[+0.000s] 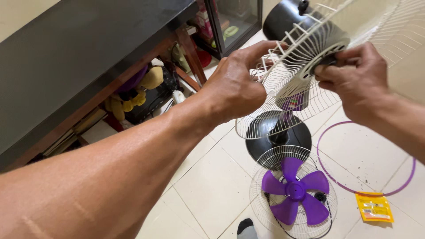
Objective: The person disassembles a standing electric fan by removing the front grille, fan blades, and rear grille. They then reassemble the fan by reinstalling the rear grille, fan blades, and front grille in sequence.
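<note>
white wire fan guard (287, 95), left hand (234, 86) gripping rim, right hand (354, 77) at centre

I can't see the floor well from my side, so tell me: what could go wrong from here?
1. The purple blade lies in the front grille right by the person's foot; a step could crush it.
2. The left hand grips the rear grille by thin wires, which might bend.
3. The purple ring and yellow packet on the tiles could cause a slip.
</note>
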